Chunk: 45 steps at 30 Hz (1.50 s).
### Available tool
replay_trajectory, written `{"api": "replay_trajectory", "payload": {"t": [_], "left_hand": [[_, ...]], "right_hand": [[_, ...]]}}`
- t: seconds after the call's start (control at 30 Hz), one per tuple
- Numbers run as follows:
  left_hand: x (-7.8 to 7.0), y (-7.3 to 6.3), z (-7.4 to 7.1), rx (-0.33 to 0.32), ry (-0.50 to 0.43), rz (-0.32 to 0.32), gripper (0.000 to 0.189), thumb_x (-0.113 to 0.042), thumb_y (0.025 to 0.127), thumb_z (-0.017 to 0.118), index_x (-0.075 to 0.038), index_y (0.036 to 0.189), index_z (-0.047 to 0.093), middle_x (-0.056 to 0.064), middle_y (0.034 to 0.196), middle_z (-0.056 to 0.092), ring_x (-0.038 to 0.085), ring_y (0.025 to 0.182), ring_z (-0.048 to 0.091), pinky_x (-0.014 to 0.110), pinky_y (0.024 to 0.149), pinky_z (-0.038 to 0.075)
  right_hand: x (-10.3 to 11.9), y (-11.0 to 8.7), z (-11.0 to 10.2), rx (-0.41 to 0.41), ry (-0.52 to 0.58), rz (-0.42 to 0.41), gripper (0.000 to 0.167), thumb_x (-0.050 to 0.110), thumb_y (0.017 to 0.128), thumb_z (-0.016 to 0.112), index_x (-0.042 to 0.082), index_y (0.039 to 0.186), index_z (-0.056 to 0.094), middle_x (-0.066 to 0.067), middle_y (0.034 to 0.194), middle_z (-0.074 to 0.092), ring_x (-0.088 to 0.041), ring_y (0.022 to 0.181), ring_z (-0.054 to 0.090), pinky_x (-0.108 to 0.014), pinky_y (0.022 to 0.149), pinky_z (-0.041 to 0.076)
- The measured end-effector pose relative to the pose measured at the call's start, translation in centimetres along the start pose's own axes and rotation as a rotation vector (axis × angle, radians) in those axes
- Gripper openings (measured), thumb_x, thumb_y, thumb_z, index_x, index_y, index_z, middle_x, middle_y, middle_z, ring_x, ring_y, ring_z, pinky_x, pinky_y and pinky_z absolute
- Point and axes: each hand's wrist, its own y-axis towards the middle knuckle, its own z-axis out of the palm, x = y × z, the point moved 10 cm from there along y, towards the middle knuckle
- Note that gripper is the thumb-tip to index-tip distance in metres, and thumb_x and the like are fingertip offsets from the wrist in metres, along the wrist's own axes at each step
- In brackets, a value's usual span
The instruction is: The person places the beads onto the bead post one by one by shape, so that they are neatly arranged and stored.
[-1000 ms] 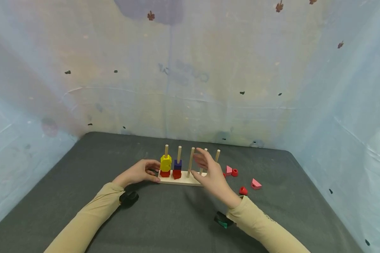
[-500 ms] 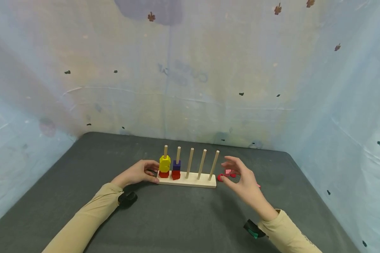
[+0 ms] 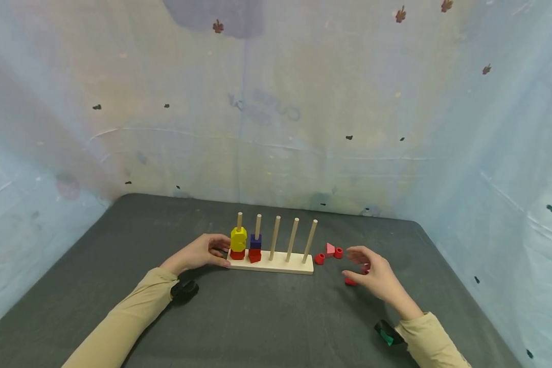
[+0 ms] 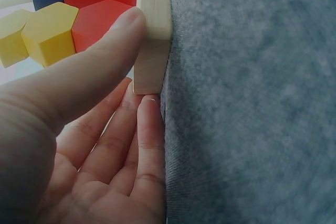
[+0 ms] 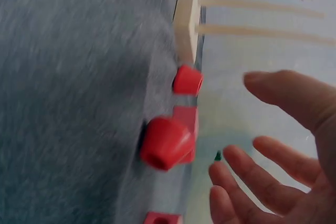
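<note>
A wooden peg board (image 3: 276, 264) with several upright pegs stands mid-table. My left hand (image 3: 200, 254) holds its left end, thumb at the front edge and fingers at the end face in the left wrist view. Yellow blocks (image 3: 238, 239) sit above a red block (image 3: 237, 254) on the leftmost peg. The second peg carries a dark blue block (image 3: 255, 241) over red blocks (image 3: 255, 256). Right of the board, my right hand (image 3: 377, 276) hovers, fingers apart and nothing held. A red bead (image 3: 350, 281) shows partly beneath it; in the right wrist view a red bead (image 5: 165, 142) lies near the fingers.
Two more red beads, one (image 3: 320, 259) close to the board's right end and another (image 3: 338, 253) farther right, flank a pink block (image 3: 329, 250). A dark grey cloth (image 3: 239, 317) covers the table. Pale sheeting (image 3: 276, 153) hangs behind and at the sides.
My right hand has moved right and away from the pegs, over to the loose red pieces. The left hand has stayed at the board's end.
</note>
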Motion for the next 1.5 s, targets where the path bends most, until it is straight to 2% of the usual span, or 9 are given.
{"api": "replay_trajectory", "payload": {"t": [0.13, 0.4, 0.87, 1.23, 1.5], "left_hand": [[-0.1, 0.0, 0.3, 0.011, 0.001, 0.004, 0.060, -0.026, 0.074, 0.083, -0.005, 0.124, 0.058, 0.009, 0.119, 0.060, 0.025, 0.108, 0.057, 0.036, 0.089, 0.051], [-0.3, -0.1, 0.3, 0.008, 0.007, -0.001, 0.058, -0.024, 0.075, 0.083, -0.004, 0.123, 0.059, 0.009, 0.118, 0.061, 0.025, 0.107, 0.057, 0.037, 0.089, 0.051], [-0.3, 0.1, 0.4, 0.011, 0.007, 0.002, 0.060, -0.025, 0.074, 0.084, -0.005, 0.124, 0.058, 0.008, 0.119, 0.060, 0.025, 0.108, 0.057, 0.037, 0.089, 0.051], [0.1, 0.1, 0.1, 0.015, 0.003, 0.011, 0.059, -0.024, 0.074, 0.083, -0.005, 0.124, 0.059, 0.008, 0.119, 0.060, 0.025, 0.108, 0.057, 0.036, 0.089, 0.051], [-0.1, -0.1, 0.0, 0.007, 0.008, 0.011, 0.058, -0.023, 0.075, 0.083, -0.004, 0.124, 0.058, 0.009, 0.119, 0.060, 0.025, 0.108, 0.057, 0.036, 0.089, 0.051]], "right_hand": [[-1.6, -0.3, 0.3, 0.048, 0.006, 0.045, 0.052, 0.023, 0.079, 0.081, 0.005, 0.123, 0.059, -0.011, 0.110, 0.064, -0.029, 0.096, 0.062, -0.041, 0.079, 0.052], [-3.3, -0.6, 0.6, 0.127, 0.049, 0.138, 0.047, 0.023, 0.080, 0.079, 0.002, 0.118, 0.061, -0.007, 0.095, 0.065, -0.020, 0.081, 0.063, -0.029, 0.063, 0.052], [-3.3, -0.4, 1.5, 0.183, 0.033, 0.100, 0.031, 0.020, 0.083, 0.076, 0.000, 0.105, 0.066, -0.003, 0.086, 0.066, -0.018, 0.072, 0.063, -0.027, 0.059, 0.050], [-3.4, -0.4, 2.0, 0.232, 0.025, 0.130, 0.027, 0.020, 0.083, 0.077, 0.002, 0.102, 0.070, -0.002, 0.087, 0.067, -0.018, 0.076, 0.063, -0.028, 0.061, 0.051], [-2.8, -0.1, 2.4, 0.270, 0.024, 0.054, 0.025, 0.020, 0.081, 0.078, 0.006, 0.100, 0.069, -0.001, 0.088, 0.066, -0.017, 0.078, 0.062, -0.027, 0.063, 0.051]]}}
